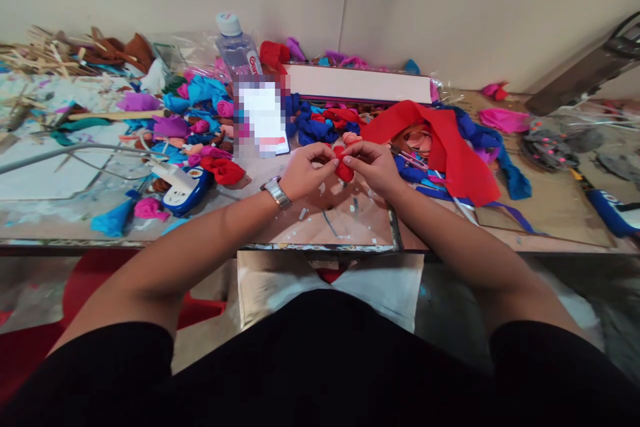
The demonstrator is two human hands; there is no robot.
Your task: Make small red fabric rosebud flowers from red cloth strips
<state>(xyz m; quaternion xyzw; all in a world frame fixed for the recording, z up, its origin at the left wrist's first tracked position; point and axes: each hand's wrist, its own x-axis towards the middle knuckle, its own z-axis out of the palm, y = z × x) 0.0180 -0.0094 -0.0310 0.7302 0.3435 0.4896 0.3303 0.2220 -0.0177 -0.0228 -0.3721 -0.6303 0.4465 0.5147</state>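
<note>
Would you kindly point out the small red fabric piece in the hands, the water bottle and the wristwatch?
red fabric piece (344,170), head view, on its lower fold between both hands.
water bottle (236,48), head view, on its clear shoulder.
wristwatch (277,191), head view, on the metal band.

Near edge: bare table (345,230) under my wrists, free to pass.
Ahead: blue scraps (305,123) and long box (357,83) block me.
Left: stapler (183,190), red roll (223,170).
Right: red cloth (450,147) covers the table.
</note>
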